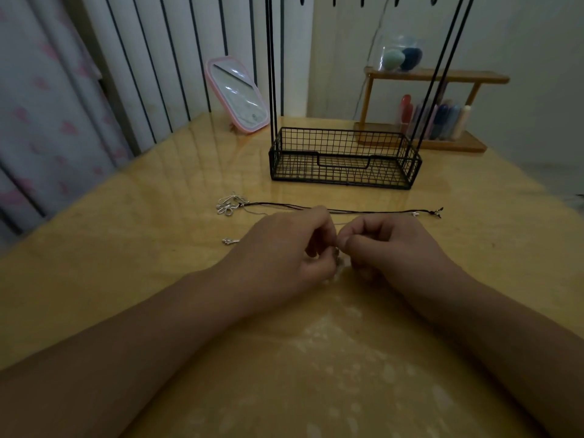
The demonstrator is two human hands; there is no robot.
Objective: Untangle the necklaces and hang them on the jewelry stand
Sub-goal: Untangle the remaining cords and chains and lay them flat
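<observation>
A black cord necklace [363, 211] lies stretched across the table, with silver pendants [229, 204] bunched at its left end. A thin silver chain runs from that bunch toward my hands. My left hand [284, 245] and my right hand [388, 245] meet fingertip to fingertip just in front of the cord, both pinching the thin silver chain [337, 256] with a small charm between them. A small silver key-shaped pendant [230, 240] lies left of my left hand. The black wire jewelry stand [344, 159] rises behind the cord, its hooks at the top edge.
A pink-framed mirror [237, 94] leans at the back left of the yellow table [126, 248]. A wooden shelf [436, 79] at the back right carries a jar of sponges and several coloured tubes. Striped curtains hang on the left.
</observation>
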